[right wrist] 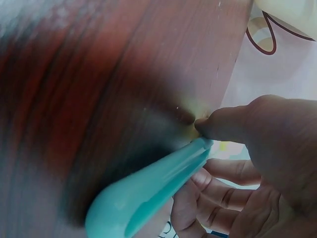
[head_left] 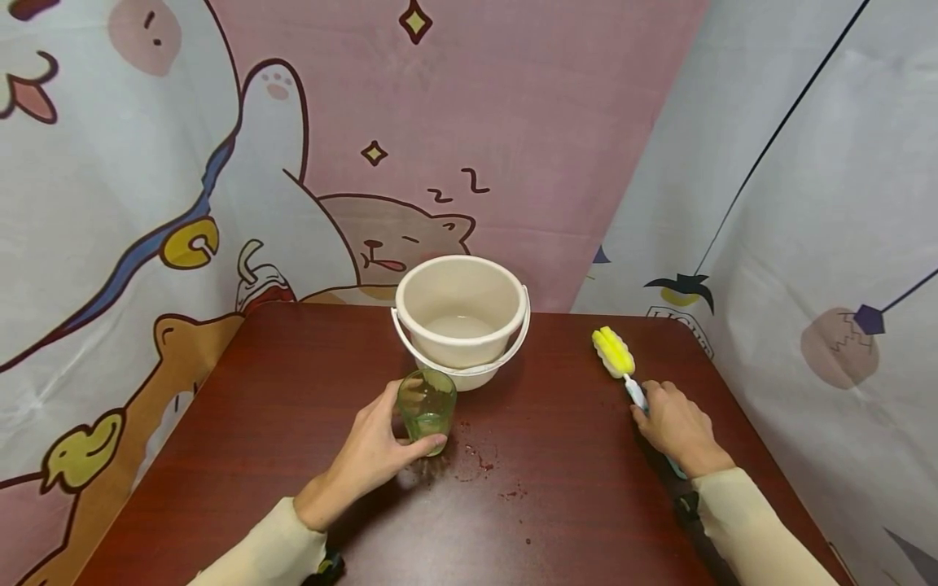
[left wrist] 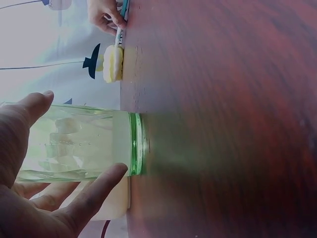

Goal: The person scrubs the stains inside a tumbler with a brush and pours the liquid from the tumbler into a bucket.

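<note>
My left hand (head_left: 366, 452) holds a clear green glass (head_left: 427, 407) with a little liquid at the bottom, thumb on one side and fingers on the other. In the left wrist view the base of the glass (left wrist: 133, 144) is close to the tabletop; whether it touches cannot be told. On the right, my right hand (head_left: 677, 427) grips a cup brush by its white and teal handle (right wrist: 148, 191). The brush's yellow and white sponge head (head_left: 614, 352) points away from me, low over the table. Part of the handle is hidden under the hand.
A cream bucket (head_left: 460, 352) with its handle lowered stands at the back middle, just behind the glass. Water drops (head_left: 479, 465) are scattered on the dark red-brown table (head_left: 572, 505) right of the glass. Printed cloth (head_left: 542, 122) hangs behind and beside the table.
</note>
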Available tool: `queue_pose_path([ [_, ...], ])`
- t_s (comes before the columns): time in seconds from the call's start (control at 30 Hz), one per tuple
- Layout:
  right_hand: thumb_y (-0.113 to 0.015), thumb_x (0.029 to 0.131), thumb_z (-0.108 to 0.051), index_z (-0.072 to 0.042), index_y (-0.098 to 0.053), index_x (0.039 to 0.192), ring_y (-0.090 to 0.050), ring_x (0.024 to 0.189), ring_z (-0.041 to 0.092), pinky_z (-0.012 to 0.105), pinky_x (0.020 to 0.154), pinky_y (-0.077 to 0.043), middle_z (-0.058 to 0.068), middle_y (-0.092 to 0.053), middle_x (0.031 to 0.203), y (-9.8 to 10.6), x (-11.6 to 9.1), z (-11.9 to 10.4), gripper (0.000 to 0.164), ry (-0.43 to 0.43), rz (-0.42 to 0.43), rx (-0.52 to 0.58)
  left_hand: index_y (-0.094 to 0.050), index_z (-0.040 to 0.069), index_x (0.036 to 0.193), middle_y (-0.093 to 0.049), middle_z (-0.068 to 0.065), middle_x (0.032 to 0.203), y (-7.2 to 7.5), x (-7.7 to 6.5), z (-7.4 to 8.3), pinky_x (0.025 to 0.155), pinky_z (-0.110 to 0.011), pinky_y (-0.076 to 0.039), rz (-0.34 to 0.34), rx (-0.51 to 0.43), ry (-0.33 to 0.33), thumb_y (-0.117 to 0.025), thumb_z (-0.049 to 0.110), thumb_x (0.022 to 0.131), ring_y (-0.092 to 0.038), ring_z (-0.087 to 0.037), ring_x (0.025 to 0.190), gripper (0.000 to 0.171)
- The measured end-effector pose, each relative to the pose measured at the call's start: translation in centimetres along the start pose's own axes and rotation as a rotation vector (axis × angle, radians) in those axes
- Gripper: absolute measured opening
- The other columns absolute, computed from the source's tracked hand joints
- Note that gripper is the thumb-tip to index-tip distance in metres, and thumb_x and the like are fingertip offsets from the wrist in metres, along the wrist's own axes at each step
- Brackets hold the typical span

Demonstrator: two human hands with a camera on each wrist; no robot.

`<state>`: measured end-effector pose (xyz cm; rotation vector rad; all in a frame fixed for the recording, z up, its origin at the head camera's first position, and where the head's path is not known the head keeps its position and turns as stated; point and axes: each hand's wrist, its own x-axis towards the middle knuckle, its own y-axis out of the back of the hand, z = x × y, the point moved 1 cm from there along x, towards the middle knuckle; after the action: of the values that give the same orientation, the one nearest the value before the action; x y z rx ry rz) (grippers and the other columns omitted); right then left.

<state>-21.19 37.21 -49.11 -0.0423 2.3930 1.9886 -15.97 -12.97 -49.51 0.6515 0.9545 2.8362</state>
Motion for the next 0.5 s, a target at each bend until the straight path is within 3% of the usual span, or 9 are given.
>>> queue_pose_path([
  [0.2,-0.078,0.107,-0.019,0.012,-0.064,0.145,-0.069,0.087,0.04,0.061,0.068,-0.061,0.032,-0.07,0.122,-0.11,0.07,0.04,0.051,0.01,0.027,0.025,-0.06,0.015,0.158,-0.083,-0.004,0.138,0.05,-0.03,0.08,0.105,-0.048,-0.069,-0.003,-0.008,0.01,-0.109,0.037,0.084,-0.082,-0.023,0.128,0.091],
  [0.5,-0.067,0.107,-0.004,0.015,-0.06,0.136,-0.066,0.077,0.041,0.059,0.064,-0.059,0.035,-0.061,0.109,-0.67,-0.12,0.13,0.035,0.051,0.126,0.083,-0.06,0.014,0.156,-0.081,-0.006,0.139,0.02,-0.04,0.1,0.095,-0.036,-0.071,-0.014,-0.045,0.018,-0.109,0.033,0.084,-0.084,-0.024,0.123,0.089],
])
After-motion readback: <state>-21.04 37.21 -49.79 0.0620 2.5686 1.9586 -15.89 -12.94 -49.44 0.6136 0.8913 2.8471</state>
